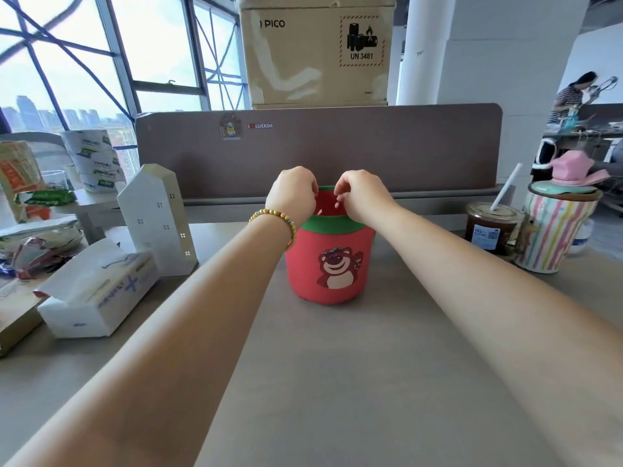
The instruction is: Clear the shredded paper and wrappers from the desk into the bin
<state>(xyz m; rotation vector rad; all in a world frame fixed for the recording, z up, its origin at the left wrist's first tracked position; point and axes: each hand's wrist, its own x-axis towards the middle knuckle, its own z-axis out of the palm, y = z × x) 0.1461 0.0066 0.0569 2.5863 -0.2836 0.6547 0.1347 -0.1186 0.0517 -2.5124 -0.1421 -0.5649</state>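
1. A small red fabric bin with a green rim and a bear picture on its front (332, 264) stands upright at the centre of the frame on the grey desk (337, 382).
2. The left hand (292, 194), with a beaded bracelet (277, 221) at the wrist, hangs over the left part of the rim; its fingers are curled, and whether they hold anything cannot be told.
3. The right hand (362, 194) is over the right part of the rim, fingers curled down toward the opening; what they hold, if anything, is hidden.
4. No shredded paper shows on the desk around the bin.
5. Left of centre stand a white house-shaped box (158, 220) and a white soft pack of tissues (97, 291); crumpled wrappers (37, 251) lie at the far left edge.
6. At the right edge stand a lidded brown drink cup with a straw (492, 227) and a striped pastel container (556, 234).
7. A brown divider panel (320, 153) closes the desk just behind the bin.
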